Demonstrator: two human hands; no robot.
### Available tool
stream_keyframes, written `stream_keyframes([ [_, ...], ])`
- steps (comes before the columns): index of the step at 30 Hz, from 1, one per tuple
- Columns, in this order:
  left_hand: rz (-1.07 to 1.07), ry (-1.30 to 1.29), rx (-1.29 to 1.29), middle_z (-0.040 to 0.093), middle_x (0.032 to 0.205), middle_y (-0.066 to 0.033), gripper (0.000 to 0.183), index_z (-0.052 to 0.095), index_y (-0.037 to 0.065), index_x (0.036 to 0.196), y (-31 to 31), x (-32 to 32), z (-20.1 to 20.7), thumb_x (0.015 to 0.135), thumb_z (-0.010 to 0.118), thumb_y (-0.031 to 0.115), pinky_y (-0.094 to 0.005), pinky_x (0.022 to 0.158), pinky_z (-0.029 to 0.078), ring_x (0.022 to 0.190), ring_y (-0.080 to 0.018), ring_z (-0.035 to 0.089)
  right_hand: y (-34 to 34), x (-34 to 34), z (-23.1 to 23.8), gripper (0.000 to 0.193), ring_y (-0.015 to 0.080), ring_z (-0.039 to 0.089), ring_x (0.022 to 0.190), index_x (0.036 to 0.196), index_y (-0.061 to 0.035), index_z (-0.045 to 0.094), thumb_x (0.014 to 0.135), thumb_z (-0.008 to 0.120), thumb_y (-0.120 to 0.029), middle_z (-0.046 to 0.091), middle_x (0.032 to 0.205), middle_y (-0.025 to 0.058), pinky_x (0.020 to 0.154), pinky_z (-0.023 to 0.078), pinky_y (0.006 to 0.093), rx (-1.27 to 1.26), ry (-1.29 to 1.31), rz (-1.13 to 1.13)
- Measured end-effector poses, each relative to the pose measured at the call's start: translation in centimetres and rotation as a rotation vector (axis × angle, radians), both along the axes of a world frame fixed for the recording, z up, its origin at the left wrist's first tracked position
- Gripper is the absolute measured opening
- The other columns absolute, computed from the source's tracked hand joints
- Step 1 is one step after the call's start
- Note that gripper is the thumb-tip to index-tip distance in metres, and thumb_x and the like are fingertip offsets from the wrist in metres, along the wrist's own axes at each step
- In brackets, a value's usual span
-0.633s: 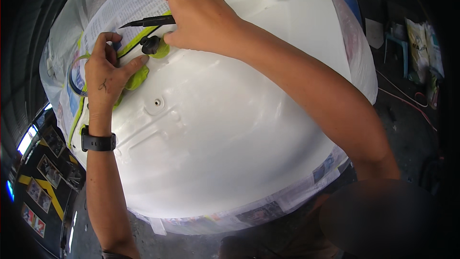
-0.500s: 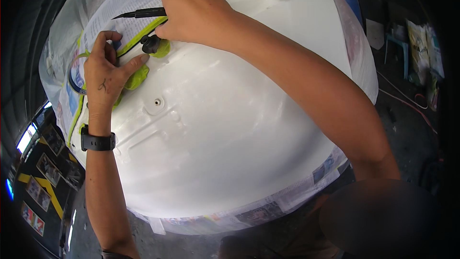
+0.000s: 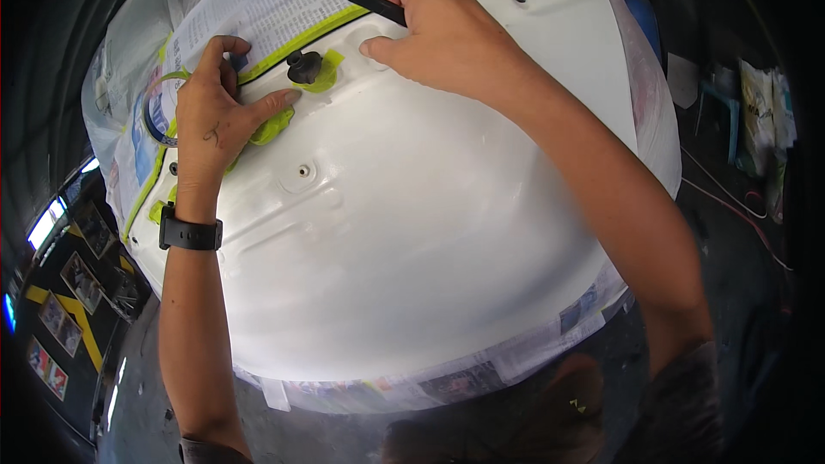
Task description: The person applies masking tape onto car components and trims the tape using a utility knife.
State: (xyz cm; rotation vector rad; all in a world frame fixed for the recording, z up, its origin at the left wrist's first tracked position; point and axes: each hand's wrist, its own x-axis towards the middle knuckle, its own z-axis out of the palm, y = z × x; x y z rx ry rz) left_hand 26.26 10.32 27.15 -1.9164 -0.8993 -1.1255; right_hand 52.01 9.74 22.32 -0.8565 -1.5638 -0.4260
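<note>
A large white glossy panel (image 3: pixel 412 249) curves in front of me, its far edge lined with yellow-green masking tape (image 3: pixel 309 34). My right hand (image 3: pixel 455 39) holds a slim black craft knife (image 3: pixel 365 0) above that edge, its pointed blade toward the left over newspaper (image 3: pixel 284 0). Thumb and fingers apart, my left hand (image 3: pixel 215 107) rests at the far left edge. Its thumb touches a patch of green tape (image 3: pixel 273 127) on the panel; its other fingers curl over the taped edge. Between the hands sits a black rubber-looking fitting (image 3: pixel 303 67) with green tape under it.
Plastic sheeting (image 3: pixel 129 43) and newspaper surround the panel. A tape roll (image 3: pixel 157 120) lies beside my left hand. To the right, a blue stool (image 3: pixel 726 116) and sacks (image 3: pixel 760 112) stand near a hose (image 3: pixel 748 215) on the floor. Pictures (image 3: pixel 60 318) hang at left.
My right hand has lifted away from the black fitting with the craft knife, uncovering more of the taped edge. My left hand keeps its place on the panel; the whole view has shifted slightly.
</note>
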Motion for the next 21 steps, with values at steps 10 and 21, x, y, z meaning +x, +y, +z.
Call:
stream_keyframes([
  [10,0.010,-0.021,0.063,0.063,0.073,-0.0079,0.068,0.064,0.006,0.111,0.1,0.0,-0.1,0.060,0.098,0.033,-0.0323,0.062,0.049,0.062,-0.0189,0.059,-5.5,2.9,-1.0,0.021,0.0078,0.050,0.069,0.096,-0.0057,0.062,0.089,0.067,-0.025,0.053,0.079,-0.0007,0.060,0.039,0.0264,-0.521,0.223,0.347],
  [21,-0.037,-0.057,-0.012,0.052,0.070,-0.0014,0.063,0.064,0.007,0.114,0.2,-0.6,0.0,0.065,0.097,0.029,-0.0295,0.058,0.041,0.061,-0.0134,0.047,-4.6,1.4,-2.5,0.028,0.0136,0.054,0.073,0.104,-0.0002,0.064,0.104,0.058,-0.028,0.054,0.078,0.0040,0.063,0.043,0.0326,-0.360,0.170,0.372],
])
